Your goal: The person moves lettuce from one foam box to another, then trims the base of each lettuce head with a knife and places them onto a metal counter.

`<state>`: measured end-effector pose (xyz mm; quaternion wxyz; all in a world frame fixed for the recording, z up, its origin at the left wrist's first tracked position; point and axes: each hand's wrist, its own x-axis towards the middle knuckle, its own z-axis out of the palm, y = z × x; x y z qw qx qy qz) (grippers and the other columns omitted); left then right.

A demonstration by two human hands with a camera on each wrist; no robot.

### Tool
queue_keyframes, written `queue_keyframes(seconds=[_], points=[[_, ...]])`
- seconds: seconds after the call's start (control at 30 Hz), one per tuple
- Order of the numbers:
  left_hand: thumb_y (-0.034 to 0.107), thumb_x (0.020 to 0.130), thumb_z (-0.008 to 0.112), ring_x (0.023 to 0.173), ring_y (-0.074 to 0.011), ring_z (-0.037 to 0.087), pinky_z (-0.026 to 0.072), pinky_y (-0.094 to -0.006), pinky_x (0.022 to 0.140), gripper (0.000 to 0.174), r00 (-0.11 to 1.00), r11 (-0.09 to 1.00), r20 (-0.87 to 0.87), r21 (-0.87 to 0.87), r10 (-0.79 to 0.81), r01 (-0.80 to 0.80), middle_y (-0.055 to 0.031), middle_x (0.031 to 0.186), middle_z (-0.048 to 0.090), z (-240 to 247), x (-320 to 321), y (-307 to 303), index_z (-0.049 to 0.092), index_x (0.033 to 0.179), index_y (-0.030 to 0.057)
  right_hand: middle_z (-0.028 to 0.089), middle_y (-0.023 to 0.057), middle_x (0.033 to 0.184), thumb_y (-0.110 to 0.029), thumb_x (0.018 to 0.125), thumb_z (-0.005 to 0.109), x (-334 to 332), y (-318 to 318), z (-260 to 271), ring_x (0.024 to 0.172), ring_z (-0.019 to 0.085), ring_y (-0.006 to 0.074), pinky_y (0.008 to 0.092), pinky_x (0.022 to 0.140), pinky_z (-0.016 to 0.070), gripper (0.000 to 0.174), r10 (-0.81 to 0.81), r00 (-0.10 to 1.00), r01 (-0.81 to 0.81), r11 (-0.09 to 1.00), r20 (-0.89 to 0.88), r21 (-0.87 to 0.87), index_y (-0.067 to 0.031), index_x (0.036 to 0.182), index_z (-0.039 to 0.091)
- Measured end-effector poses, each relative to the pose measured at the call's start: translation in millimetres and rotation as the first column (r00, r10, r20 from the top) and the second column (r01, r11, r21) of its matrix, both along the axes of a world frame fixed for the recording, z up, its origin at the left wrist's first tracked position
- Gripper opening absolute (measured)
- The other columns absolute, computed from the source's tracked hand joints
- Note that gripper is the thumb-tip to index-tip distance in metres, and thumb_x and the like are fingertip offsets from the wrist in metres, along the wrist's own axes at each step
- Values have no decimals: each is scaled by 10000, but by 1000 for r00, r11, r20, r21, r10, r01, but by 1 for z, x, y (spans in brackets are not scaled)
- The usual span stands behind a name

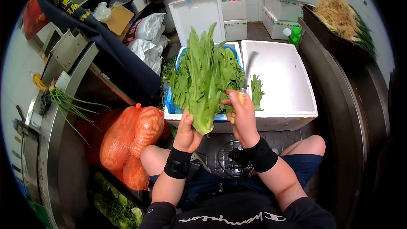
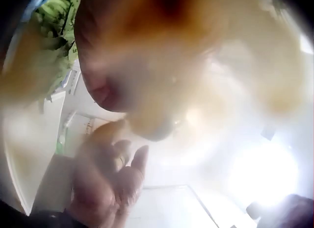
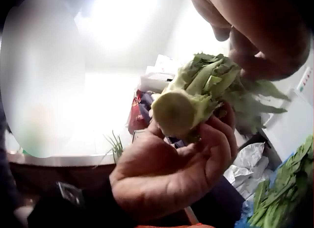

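My left hand (image 1: 186, 135) grips a long, leafy lettuce (image 1: 201, 76) near its stem, leaves pointing away. Its pale, round cut stem end (image 3: 171, 113) faces the right wrist camera. My right hand (image 1: 243, 121), just right of the lettuce, holds a knife (image 1: 249, 70) by its light handle (image 1: 241, 98), blade pointing up and away. Behind the lettuce, a white foam box (image 1: 174, 116) with blue plastic lining holds more leafy lettuce (image 1: 231, 70). Much of the left wrist view is blurred; the right hand (image 2: 103, 181) shows at its lower left.
To the right, another white foam box (image 1: 284, 76) contains a few loose green leaves (image 1: 257, 92). Orange mesh sacks (image 1: 133, 138) stand at the left, by a metal counter (image 1: 63, 101) with green onions (image 1: 70, 101). Stacked foam boxes (image 1: 235, 8) are behind; a dark crate (image 1: 316, 19) of rooted greens is far right.
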<state>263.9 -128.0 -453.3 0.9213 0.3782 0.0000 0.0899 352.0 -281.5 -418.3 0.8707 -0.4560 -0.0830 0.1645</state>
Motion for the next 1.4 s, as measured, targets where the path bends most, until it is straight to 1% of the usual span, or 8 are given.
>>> queue_keyframes(seconds=[0.03,0.2,0.3,0.37,0.6,0.7,1.17,1.4], points=[[368,975,632,1212,-251,604,553,-409,963,657,995,989,43,114,86,-91,-118,1399,547,4,0,-3,363,1491,62,624,38,1059,-278,971,668,-3,2,-1,849,627,90,209,522,461,262,-155,980,161,986,124,-43,-71,1075,546],[232,913,717,1295,-270,539,471,-418,1069,746,996,985,39,149,78,-83,-127,1432,505,6,5,0,303,1504,39,533,-19,893,-47,814,812,-16,2,1,767,509,56,225,637,448,342,31,924,31,987,381,-156,-84,972,511],[147,935,679,1328,-274,506,430,-430,1110,713,997,983,55,169,56,-65,-127,1455,473,10,6,3,274,1516,60,545,-18,889,-53,823,809,-12,1,-3,761,529,67,222,641,459,332,78,981,-58,991,177,-119,-88,975,517],[110,952,637,1318,-281,517,430,-443,1118,678,997,994,72,-108,4,4,-128,1464,463,10,5,5,270,1523,91,548,-16,888,-39,832,796,-8,-1,-9,762,540,74,225,646,472,320,103,979,-84,990,173,-112,-87,978,516],[220,983,628,1294,-324,551,482,-470,1083,646,1000,990,-11,-139,24,-26,-177,1431,516,-4,18,9,309,1514,34,618,22,951,34,870,718,-17,4,-18,828,628,111,262,695,541,270,-7,997,-3,991,77,132,-75,1011,516],[257,1000,601,1252,-306,585,496,-452,1062,584,994,991,2,75,109,-108,-187,1393,547,-3,17,0,369,1480,18,649,50,1023,27,872,727,-7,3,-18,855,645,120,265,702,547,292,196,974,-190,980,115,-61,-73,1030,503],[212,999,582,1123,-303,636,557,-412,921,465,973,951,-190,-252,133,-180,-170,1294,600,-44,25,59,444,1394,9,642,107,991,-42,932,665,19,16,31,840,662,158,286,665,540,218,-370,841,317,928,395,194,-25,1098,526],[218,995,599,1181,-325,622,556,-418,918,553,982,970,-185,-225,48,-90,-164,1371,567,-72,32,43,384,1470,31,663,66,1077,-209,953,678,162,176,76,933,672,160,296,751,547,315,335,858,-183,907,388,-379,-47,1204,579]])
